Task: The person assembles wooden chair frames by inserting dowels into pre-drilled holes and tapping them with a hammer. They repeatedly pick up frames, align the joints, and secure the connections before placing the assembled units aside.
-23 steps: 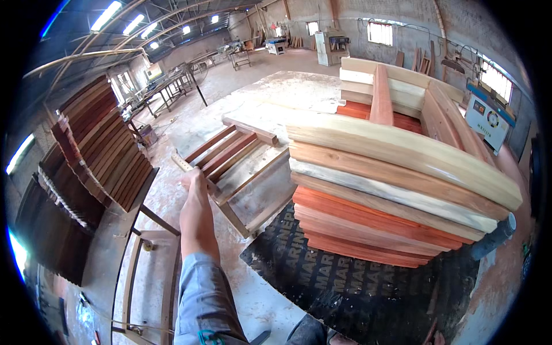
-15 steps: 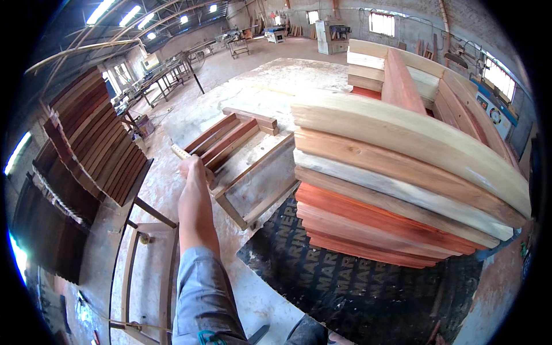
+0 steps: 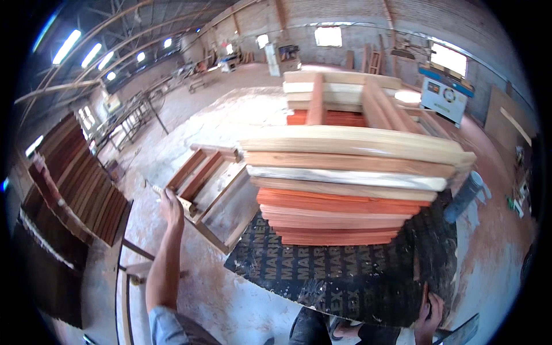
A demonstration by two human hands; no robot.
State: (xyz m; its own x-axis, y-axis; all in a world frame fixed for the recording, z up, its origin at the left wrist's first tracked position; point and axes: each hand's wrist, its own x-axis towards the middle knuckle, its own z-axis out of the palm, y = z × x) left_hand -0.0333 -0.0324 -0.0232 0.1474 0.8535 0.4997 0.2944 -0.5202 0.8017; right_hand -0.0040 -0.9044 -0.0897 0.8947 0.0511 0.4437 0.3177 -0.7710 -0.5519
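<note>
My left hand (image 3: 172,208) reaches out at the left, fingers closed round a pale narrow strip (image 3: 155,187) with small marks. It is beside the near end of a low wooden frame (image 3: 214,233) with reddish slats. At the lower right my right hand (image 3: 432,315) is closed on a thin reddish-brown piece (image 3: 425,294), whose kind I cannot make out, by the edge of a black printed board (image 3: 345,290). On that board, between my hands, stands a tall stack of curved wooden pieces (image 3: 345,164), pale above and orange-red below.
Dark slats (image 3: 86,190) stand in a row on a bench (image 3: 106,276) at the left. Right of the stack is a grey-blue cylinder (image 3: 464,196). Farther back are a white and blue machine (image 3: 444,95) and metal-framed tables (image 3: 129,118).
The view has swung right, so the stack now sits nearer the middle. My right hand has come into view at the lower right. My left hand still grips the pale strip near the frame.
</note>
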